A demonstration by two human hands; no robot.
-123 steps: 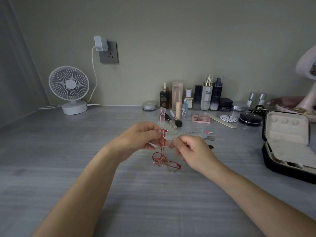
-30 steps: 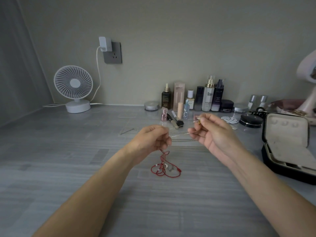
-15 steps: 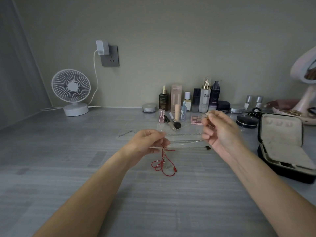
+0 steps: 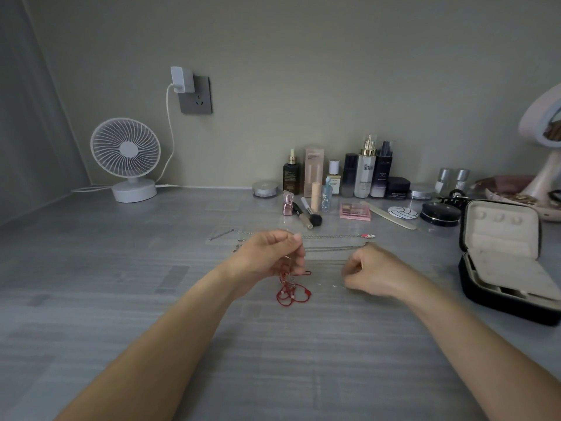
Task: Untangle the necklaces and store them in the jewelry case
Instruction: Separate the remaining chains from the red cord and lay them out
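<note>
Left hand (image 4: pixel 270 256) pinches the top of the red cord necklace (image 4: pixel 291 293). It dangles straight down into a tangled loop on the table (image 4: pixel 121 299). Behind it, silver chains (image 4: pixel 334 237) lie stretched left-to-right, the far one's pendant pointing right. Right hand (image 4: pixel 373 275) is curled, can't tell if it's holding anything. Open jewelry case (image 4: pixel 501 238) sits far right.

the left hand (image 4: pixel 270 253) pinches the red cord (image 4: pixel 291 294), whose loops lie on the table (image 4: pixel 151 299). the right hand (image 4: pixel 368 275) rests curled beside it; its grip is unclear. two chains (image 4: pixel 334 237) lie beyond, the open case (image 4: pixel 501 235) right.
</note>
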